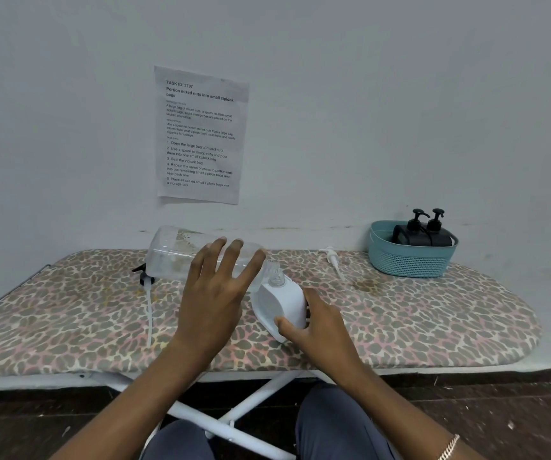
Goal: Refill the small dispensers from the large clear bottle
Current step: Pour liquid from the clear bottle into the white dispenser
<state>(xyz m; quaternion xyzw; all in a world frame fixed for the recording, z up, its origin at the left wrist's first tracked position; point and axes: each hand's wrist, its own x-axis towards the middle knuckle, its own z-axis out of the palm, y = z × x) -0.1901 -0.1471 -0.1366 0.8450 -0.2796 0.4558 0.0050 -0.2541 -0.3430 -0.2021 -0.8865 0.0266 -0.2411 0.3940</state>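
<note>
Head view shows pouring: left hand (212, 293) fingers wrap the big clear plastic bottle (174, 257), tipped at ten o'clock of the small white plastic dispenser (284, 302) that right hand (322, 328) fingers grip on the ironing board (433, 320); next, probably tip slowly.

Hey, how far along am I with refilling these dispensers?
Done, seemingly: two black dispensers stand with pumps on in the basket; whether they are full cannot be told. In hand: the left hand tips the clear bottle to the open neck of the white dispenser, which the right hand holds tilted. Left: finish pouring, then refit the white pump, lying on the board.
</note>
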